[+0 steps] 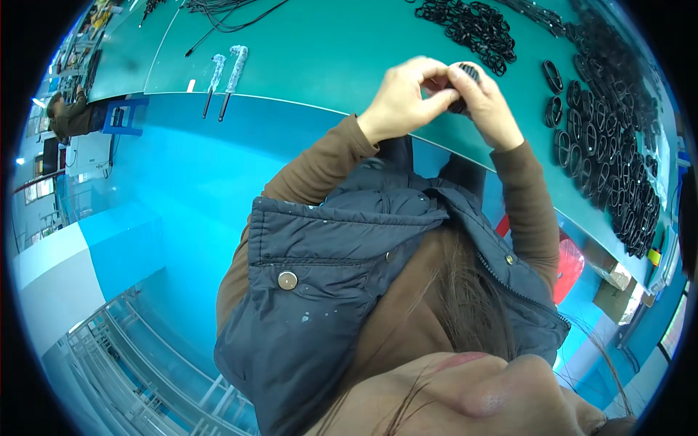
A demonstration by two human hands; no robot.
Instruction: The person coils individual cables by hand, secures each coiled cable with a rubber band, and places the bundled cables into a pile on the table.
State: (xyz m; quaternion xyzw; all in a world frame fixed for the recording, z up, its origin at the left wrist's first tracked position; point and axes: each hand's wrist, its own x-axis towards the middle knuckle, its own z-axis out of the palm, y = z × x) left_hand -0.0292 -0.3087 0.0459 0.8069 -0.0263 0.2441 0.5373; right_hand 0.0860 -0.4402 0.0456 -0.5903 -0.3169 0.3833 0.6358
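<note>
Above the near edge of the green table, my two hands meet at a small bundle of black coiled cable [470,71]. My right hand [491,109] is wrapped round it, and ribbed dark loops show above and below the thumb. From the left, my left hand [408,96] is closed in a pinch, thumb and forefinger touching the bundle's side. Whether the left fingertips also grip a tie or a cable end is too small to tell. Part of the bundle is hidden inside the right palm.
Coiled black cables [603,138] spread over the table's right side. A heap of small black loops [472,29] lies beyond my hands, and loose cables [225,11] lie far left. Two plastic-wrapped rods [234,73] overhang the table edge. A blue stool [123,116] and another person [69,116] are far left.
</note>
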